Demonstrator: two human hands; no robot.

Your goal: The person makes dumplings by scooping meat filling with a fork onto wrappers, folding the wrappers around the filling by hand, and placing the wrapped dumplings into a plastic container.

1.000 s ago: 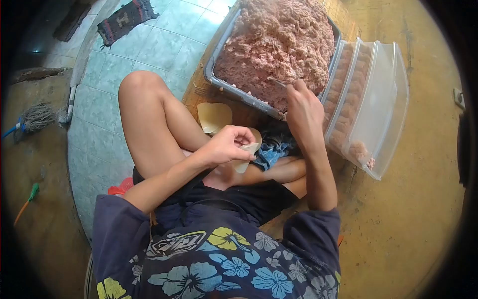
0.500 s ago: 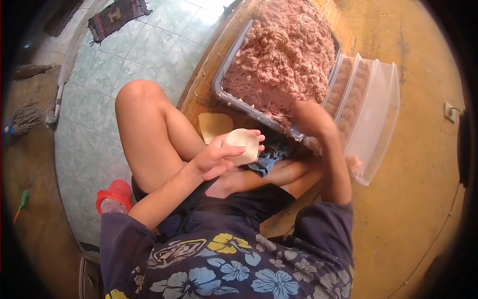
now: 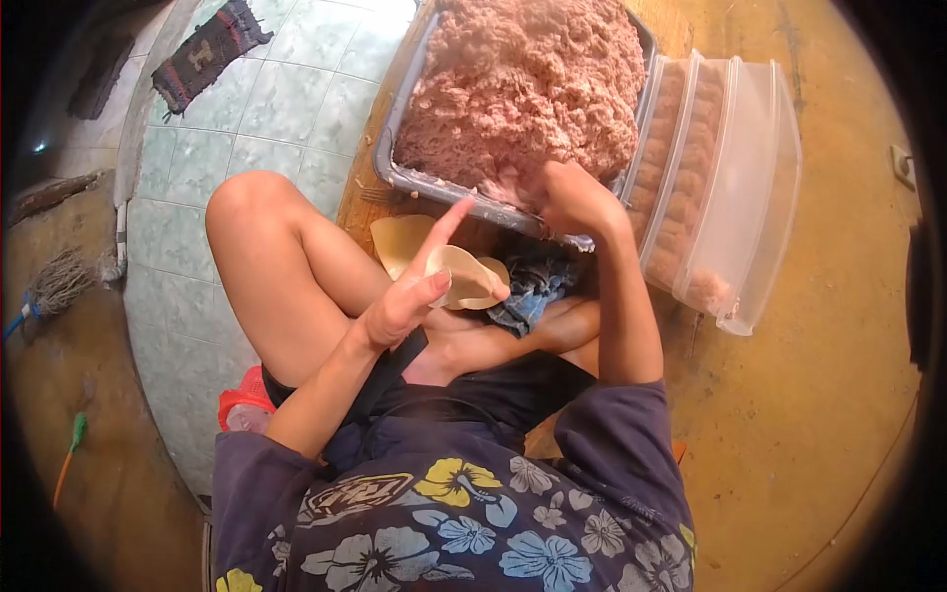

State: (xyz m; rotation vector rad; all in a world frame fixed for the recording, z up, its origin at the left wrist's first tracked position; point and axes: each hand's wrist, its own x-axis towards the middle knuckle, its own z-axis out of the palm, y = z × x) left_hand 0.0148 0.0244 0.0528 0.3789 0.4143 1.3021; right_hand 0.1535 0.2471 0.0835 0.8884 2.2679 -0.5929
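Note:
My left hand (image 3: 419,296) holds a thin round wrapper (image 3: 462,278), its index finger stretched out towards the tub and its thumb on the wrapper's edge. More pale wrappers (image 3: 397,240) lie just beyond that hand. My right hand (image 3: 572,197) is closed at the near edge of a large heap of pink minced meat (image 3: 533,89), which fills a grey tub (image 3: 390,148). Its fingertips are hidden against the meat, so what they grip cannot be made out.
Right of the tub stand clear plastic containers (image 3: 755,187), some with rows of filled pieces (image 3: 681,168). A blue cloth (image 3: 528,301) lies near my legs. A red basket (image 3: 247,395) is at the left, a mop (image 3: 64,281) further left, a dark mat (image 3: 207,54) at the top left.
My left hand has tilted the wrapper and stretched out its index finger. My right hand, blurred at the tub's near corner half a second ago, is now slightly further left at the meat.

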